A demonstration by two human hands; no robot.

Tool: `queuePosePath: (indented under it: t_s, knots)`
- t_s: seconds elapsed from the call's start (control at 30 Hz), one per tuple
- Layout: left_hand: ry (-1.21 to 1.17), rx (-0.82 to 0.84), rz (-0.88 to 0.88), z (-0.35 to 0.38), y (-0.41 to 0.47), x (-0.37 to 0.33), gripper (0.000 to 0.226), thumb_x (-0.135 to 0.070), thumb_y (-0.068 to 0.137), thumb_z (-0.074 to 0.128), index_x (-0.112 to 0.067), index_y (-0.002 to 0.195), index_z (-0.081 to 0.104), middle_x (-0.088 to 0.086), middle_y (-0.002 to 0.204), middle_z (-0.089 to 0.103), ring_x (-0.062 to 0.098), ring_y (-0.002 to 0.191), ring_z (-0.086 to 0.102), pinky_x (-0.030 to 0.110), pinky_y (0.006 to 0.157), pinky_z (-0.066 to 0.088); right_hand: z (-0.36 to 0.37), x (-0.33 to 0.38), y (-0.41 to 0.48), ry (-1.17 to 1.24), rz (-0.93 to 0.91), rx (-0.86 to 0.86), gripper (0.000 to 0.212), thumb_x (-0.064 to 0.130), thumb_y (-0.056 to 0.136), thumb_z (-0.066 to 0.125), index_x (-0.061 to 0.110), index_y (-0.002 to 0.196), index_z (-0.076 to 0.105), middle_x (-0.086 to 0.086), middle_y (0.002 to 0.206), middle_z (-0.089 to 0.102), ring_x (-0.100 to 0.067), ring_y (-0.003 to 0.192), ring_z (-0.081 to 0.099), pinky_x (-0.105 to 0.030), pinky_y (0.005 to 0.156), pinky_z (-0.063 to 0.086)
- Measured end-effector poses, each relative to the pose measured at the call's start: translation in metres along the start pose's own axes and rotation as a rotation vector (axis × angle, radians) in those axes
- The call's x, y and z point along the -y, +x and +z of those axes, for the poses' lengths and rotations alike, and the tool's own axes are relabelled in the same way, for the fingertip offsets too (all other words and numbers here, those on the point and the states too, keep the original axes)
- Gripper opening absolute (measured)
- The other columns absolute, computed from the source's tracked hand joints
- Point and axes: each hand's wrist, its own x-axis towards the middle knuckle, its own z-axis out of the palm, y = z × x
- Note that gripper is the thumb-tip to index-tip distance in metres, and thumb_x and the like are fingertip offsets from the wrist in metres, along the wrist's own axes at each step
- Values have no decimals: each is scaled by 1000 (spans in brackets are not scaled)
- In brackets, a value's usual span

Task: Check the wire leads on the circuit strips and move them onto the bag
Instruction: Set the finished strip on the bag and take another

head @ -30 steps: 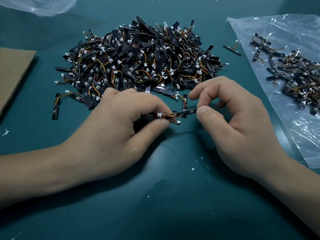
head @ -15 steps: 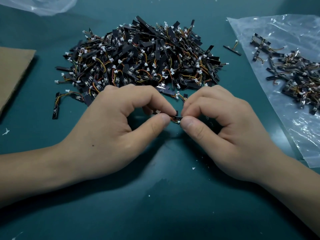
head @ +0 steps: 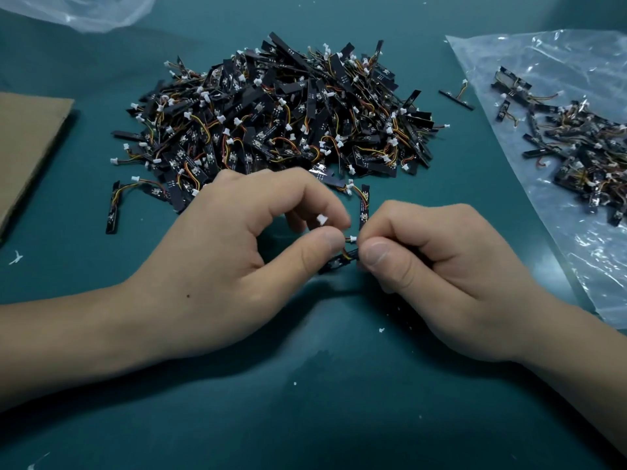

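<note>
A big pile of black circuit strips with orange wire leads and white connectors lies on the teal table ahead of me. My left hand and my right hand meet below the pile, both pinching one small circuit strip with thumb and fingers. White connectors stick up between my fingertips. A clear plastic bag lies flat at the right with a smaller heap of strips on it.
A brown cardboard sheet lies at the left edge. Another crumpled clear bag sits at the top left. One loose strip lies between pile and bag. Small white crumbs dot the table.
My hands came together from a spread hold, then shifted slightly right. The strip now hangs lower between the thumbs, and a white connector shows above my left fingers.
</note>
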Motion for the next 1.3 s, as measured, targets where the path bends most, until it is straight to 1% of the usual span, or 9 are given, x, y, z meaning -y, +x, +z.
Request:
queuePosePath:
  t_s: [0.07,0.17,0.3,0.53,0.67,0.77,0.97,1.07,1.3]
  knots:
    - [-145,55,-57,-2,1,-1,44,-44,91,57,-25,130,53,-8,94,66,15,96,64,27,87,43,0,-1,-2,43,6,-65,18,31,104,50,31,87,56,7,67,55,-14,60,52,-20,58,39]
    - [-161,109,-61,-4,0,-1,38,-48,88,56,-23,116,59,-5,81,60,18,81,60,35,83,36,0,-2,-3,107,28,-153,20,31,104,50,24,89,60,2,67,57,-15,57,51,-20,55,40]
    - [21,126,-11,-1,0,-5,19,-24,86,61,-9,82,72,-11,75,58,4,69,42,14,83,31,1,-2,-5,88,15,-70,16,31,103,52,25,91,61,4,66,57,-11,56,51,-16,55,37]
    - [79,175,13,-3,0,-8,19,-17,84,62,-3,80,73,-12,75,53,0,71,35,5,82,28,-2,-2,-4,60,53,54,28,36,102,50,16,95,68,0,63,58,-19,56,54,-34,53,43]
    - [77,173,9,-1,0,-9,18,-18,84,62,-6,76,72,-12,69,52,2,67,37,21,77,35,-3,0,-3,15,-6,77,33,32,103,47,14,82,65,1,63,56,-18,59,55,-37,57,44]
    - [142,207,67,-1,2,-11,16,-11,80,64,-2,70,72,2,62,60,13,63,40,34,68,31,-4,0,-3,22,-20,90,34,29,102,47,12,78,65,1,63,56,-18,59,55,-36,57,44]
    - [76,190,44,1,1,-13,17,-12,81,63,-2,69,70,-6,63,50,11,63,35,30,69,31,-3,0,-3,6,-19,111,35,29,100,49,9,79,68,2,63,56,-16,59,53,-36,56,44]
    - [149,212,78,1,2,-11,18,-14,80,63,-5,65,69,1,56,55,25,54,44,42,68,32,-3,0,-2,-12,-19,119,35,28,100,50,9,78,69,3,63,56,-13,59,53,-34,57,44]
    - [88,175,34,4,-2,-10,21,-21,84,62,-9,68,70,-7,58,48,16,57,37,42,71,35,-3,0,-2,1,-15,113,36,28,99,50,8,75,68,1,61,55,-17,57,53,-37,55,44]
